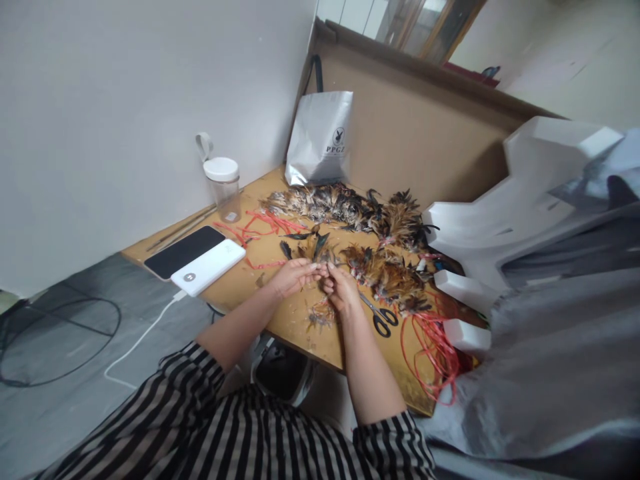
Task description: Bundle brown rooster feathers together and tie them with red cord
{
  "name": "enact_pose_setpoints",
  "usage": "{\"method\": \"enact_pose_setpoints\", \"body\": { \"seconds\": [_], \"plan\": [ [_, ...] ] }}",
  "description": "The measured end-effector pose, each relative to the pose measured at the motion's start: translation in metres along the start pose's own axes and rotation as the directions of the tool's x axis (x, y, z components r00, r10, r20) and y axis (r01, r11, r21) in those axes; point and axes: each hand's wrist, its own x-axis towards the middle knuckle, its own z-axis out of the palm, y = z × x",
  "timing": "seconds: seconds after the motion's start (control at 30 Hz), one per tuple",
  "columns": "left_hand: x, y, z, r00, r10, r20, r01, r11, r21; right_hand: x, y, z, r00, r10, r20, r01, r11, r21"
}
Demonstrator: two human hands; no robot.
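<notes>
Tabletop (295,327); feathers (387,275) beside both hands (344,288)

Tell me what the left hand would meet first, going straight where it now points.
Probably the right hand, just ahead of the left hand; whether they touch is hard to judge.

A silver bag (317,140) (lettered PPGZ) stands upright.

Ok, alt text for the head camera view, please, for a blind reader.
A person's left hand and right hand come together over a wooden table, anything between them too small to identify. Around lie brown-black feathers, scissors and red strands; a silver bag stands behind.
</notes>
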Motion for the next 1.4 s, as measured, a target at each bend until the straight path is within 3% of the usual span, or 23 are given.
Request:
{"method": "enact_pose_setpoints", "body": {
  "seconds": [0.2,0.5,1.07,1.23,1.4],
  "plan": [
    [0.002,-0.002,-0.006,0.996,-0.034,-0.077,0.039,0.998,0.058,-0.001,-0.004,0.002,0.988,-0.107,-0.108,0.099,0.992,-0.075],
    [0.0,-0.001,0.0,0.988,-0.07,-0.139,0.099,0.971,0.218,0.0,0.001,-0.002,0.943,-0.32,-0.09,0.268,0.893,-0.361],
    [0.001,-0.004,0.001,0.989,-0.11,-0.103,0.144,0.89,0.432,0.003,0.005,-0.006,0.915,-0.392,-0.095,0.292,0.807,-0.514],
    [0.0,-0.006,0.003,0.991,-0.094,-0.091,0.127,0.86,0.495,0.001,0.004,-0.003,0.944,-0.312,-0.112,0.25,0.891,-0.378],
    [0.002,-0.005,0.0,0.979,-0.047,-0.199,0.118,0.926,0.36,0.0,-0.011,-0.006,0.954,-0.237,-0.184,0.228,0.971,-0.07]
  ]
}}
